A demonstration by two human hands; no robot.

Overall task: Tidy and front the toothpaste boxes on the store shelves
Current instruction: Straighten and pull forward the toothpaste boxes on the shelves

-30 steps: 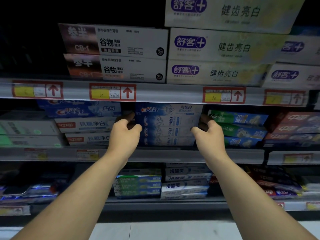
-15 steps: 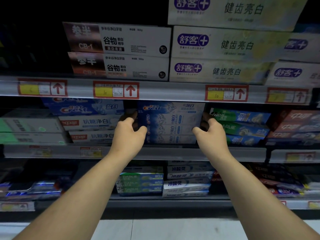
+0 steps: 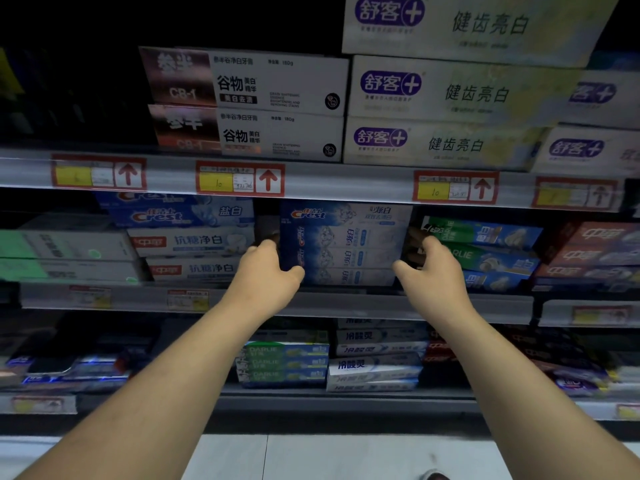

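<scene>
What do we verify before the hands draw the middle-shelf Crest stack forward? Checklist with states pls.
1. Left hand grip on the left end of the Crest stack, thumb on the front: ok.
2. Right hand grip on its right end: ok.
3. Fingertip hold behind the stack: cannot tell, hidden in the dark gaps.
4. Side gaps to the Darlie boxes and the red-label white boxes: ok, a gap shows on each side.
5. Stack facing forward, logo readable: ok.
6. Stack flush with the shelf lip: cannot tell, depth is unreadable from this view.
</scene>
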